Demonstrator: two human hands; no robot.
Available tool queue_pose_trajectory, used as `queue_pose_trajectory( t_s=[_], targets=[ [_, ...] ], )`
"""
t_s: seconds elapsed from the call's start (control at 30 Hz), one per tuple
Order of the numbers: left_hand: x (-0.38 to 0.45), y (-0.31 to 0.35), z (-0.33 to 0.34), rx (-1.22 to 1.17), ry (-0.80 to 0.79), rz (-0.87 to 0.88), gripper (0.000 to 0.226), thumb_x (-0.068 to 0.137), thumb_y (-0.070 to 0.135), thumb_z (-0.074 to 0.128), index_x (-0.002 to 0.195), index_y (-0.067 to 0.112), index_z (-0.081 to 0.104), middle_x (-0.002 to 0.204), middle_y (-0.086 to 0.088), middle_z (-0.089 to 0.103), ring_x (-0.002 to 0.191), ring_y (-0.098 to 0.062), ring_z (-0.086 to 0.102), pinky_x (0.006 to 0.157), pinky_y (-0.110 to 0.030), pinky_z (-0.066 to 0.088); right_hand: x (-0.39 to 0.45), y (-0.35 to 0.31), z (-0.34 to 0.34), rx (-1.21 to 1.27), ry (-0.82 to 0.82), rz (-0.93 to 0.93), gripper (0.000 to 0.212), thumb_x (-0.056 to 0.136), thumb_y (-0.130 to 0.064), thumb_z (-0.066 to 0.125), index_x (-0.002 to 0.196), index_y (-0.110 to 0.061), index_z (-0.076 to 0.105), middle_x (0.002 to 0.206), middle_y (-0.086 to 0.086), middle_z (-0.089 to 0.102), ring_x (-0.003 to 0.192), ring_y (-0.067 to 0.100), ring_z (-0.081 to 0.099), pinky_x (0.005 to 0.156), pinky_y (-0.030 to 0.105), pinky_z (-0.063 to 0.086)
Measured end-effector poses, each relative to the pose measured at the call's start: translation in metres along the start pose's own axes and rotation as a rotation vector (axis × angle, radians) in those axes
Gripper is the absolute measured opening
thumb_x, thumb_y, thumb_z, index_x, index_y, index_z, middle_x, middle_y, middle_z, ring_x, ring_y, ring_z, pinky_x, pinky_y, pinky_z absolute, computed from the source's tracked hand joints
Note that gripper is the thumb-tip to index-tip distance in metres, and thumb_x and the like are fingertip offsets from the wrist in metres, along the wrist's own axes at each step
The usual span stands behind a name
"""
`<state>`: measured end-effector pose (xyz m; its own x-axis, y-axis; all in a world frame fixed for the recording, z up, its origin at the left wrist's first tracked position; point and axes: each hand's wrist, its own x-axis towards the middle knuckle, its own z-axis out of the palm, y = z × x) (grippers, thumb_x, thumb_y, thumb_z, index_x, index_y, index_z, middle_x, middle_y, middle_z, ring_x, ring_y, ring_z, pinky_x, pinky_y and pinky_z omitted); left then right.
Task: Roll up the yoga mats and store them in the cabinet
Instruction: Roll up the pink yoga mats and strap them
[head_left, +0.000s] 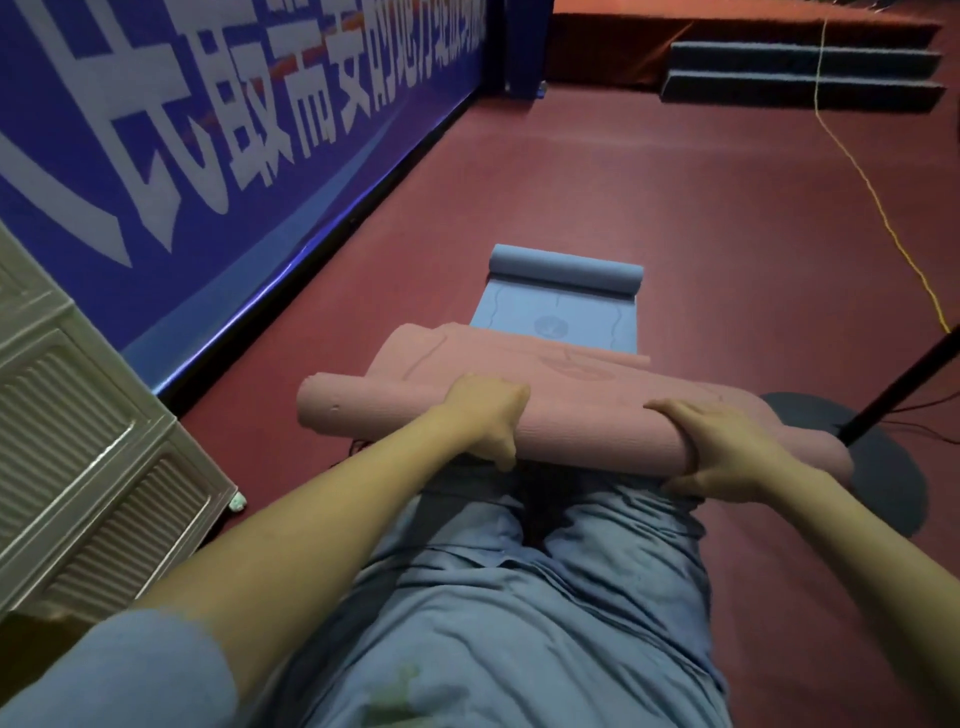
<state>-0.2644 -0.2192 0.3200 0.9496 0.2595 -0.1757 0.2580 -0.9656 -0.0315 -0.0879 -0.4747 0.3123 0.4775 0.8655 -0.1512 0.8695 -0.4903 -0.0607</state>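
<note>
A pink yoga mat (582, 415) lies across the floor in front of me, mostly rolled, with a short flat flap still trailing away from the roll. My left hand (485, 415) grips the roll left of its middle. My right hand (722, 447) is wrapped over it toward the right end. Beyond it, a blue yoga mat (556, 306) lies partly rolled, its roll at the far end and its flat part running under the pink flap. The beige cabinet (88, 452) with ribbed door panels stands at the left edge.
A blue banner wall (208, 130) runs along the left side. A dark round stand base (883, 467) with a slanted black pole (904, 384) sits right beside the pink roll's right end. A yellow cable (878, 208) crosses the red floor. Steps (800, 73) rise at the back.
</note>
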Motion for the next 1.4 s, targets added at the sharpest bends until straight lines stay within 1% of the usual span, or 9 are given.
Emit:
queue_pose_trajectory(
  t_s=[0.2,0.4,0.63,0.83,0.93,1.03,1.13,1.23,1.4],
  targets=[
    [-0.008,-0.006,0.001,0.055,0.057,-0.003,0.060,0.049,0.048,0.083,0.094,0.022,0.052,0.092,-0.002,0.069,0.079,-0.030,0.064,0.063,-0.035,0.049,-0.029,0.023,0.012,-0.057,0.053,0.138,0.104,0.057,-0.037,0.083,0.149,-0.032,0.036,0.148,0.000,0.051,0.129,0.029,0.050,0.101,0.041,0.041],
    [-0.043,-0.017,0.000,0.106,0.048,0.009,0.065,0.050,0.051,0.083,0.100,0.022,0.053,0.098,-0.005,0.070,0.085,-0.032,0.065,0.063,-0.035,0.042,-0.037,-0.004,0.006,-0.095,0.044,0.140,0.101,0.043,-0.051,0.078,0.136,-0.034,0.042,0.124,-0.001,0.064,0.108,0.028,0.061,0.089,0.040,0.047],
    [-0.122,-0.021,0.027,0.084,0.082,-0.022,0.067,0.052,0.054,0.075,0.110,0.028,0.055,0.098,-0.001,0.073,0.092,-0.031,0.068,0.077,-0.037,0.050,-0.094,-0.067,0.007,-0.176,0.068,0.108,0.084,0.049,-0.044,0.072,0.128,-0.031,0.044,0.113,-0.005,0.066,0.100,0.025,0.065,0.082,0.037,0.044],
    [-0.159,-0.021,0.043,-0.054,0.131,-0.035,0.075,0.053,0.084,0.062,0.109,0.034,0.057,0.105,0.006,0.072,0.099,-0.025,0.067,0.082,-0.038,0.047,-0.131,-0.098,0.019,-0.164,0.063,0.140,0.076,0.053,-0.040,0.069,0.123,-0.033,0.040,0.105,-0.008,0.062,0.097,0.022,0.062,0.080,0.037,0.041],
    [-0.152,-0.017,0.036,-0.057,0.060,-0.054,0.067,0.059,0.068,0.072,0.115,0.034,0.056,0.110,0.007,0.070,0.103,-0.025,0.065,0.078,-0.035,0.042,-0.122,-0.100,0.014,-0.080,-0.008,0.203,0.079,0.054,-0.031,0.068,0.127,-0.035,0.039,0.111,-0.007,0.060,0.103,0.022,0.060,0.081,0.036,0.038],
    [-0.137,-0.024,0.033,-0.133,-0.010,-0.073,0.064,0.060,0.054,0.073,0.119,0.039,0.055,0.113,0.009,0.071,0.102,-0.024,0.065,0.083,-0.036,0.051,-0.106,-0.095,0.008,-0.002,-0.074,0.236,0.085,0.044,-0.030,0.072,0.124,-0.036,0.044,0.111,-0.008,0.061,0.101,0.021,0.060,0.077,0.035,0.035],
    [-0.129,-0.031,0.037,-0.156,-0.008,-0.053,0.068,0.060,0.053,0.071,0.125,0.042,0.056,0.119,0.012,0.067,0.109,-0.020,0.062,0.089,-0.037,0.051,-0.095,-0.091,0.001,0.013,-0.123,0.241,0.089,0.038,-0.033,0.081,0.121,-0.035,0.047,0.111,-0.008,0.064,0.100,0.021,0.060,0.072,0.033,0.033],
    [-0.128,-0.034,0.045,-0.145,0.054,-0.043,0.085,0.053,0.061,0.068,0.135,0.042,0.053,0.134,0.012,0.047,0.123,-0.017,0.046,0.100,-0.038,0.042,-0.082,-0.088,-0.008,0.049,-0.239,0.244,0.090,0.038,-0.030,0.087,0.120,-0.034,0.049,0.112,-0.004,0.067,0.099,0.023,0.063,0.069,0.030,0.040],
    [-0.129,-0.035,0.047,-0.179,0.182,-0.057,0.098,0.040,0.073,0.059,0.129,0.034,0.050,0.108,0.012,0.039,0.106,-0.019,0.046,0.084,-0.036,0.038,-0.057,-0.074,-0.027,0.245,-0.512,0.243,0.087,0.048,-0.013,0.095,0.120,-0.026,0.049,0.116,-0.002,0.062,0.103,0.023,0.062,0.083,0.039,0.057]
  ],
)
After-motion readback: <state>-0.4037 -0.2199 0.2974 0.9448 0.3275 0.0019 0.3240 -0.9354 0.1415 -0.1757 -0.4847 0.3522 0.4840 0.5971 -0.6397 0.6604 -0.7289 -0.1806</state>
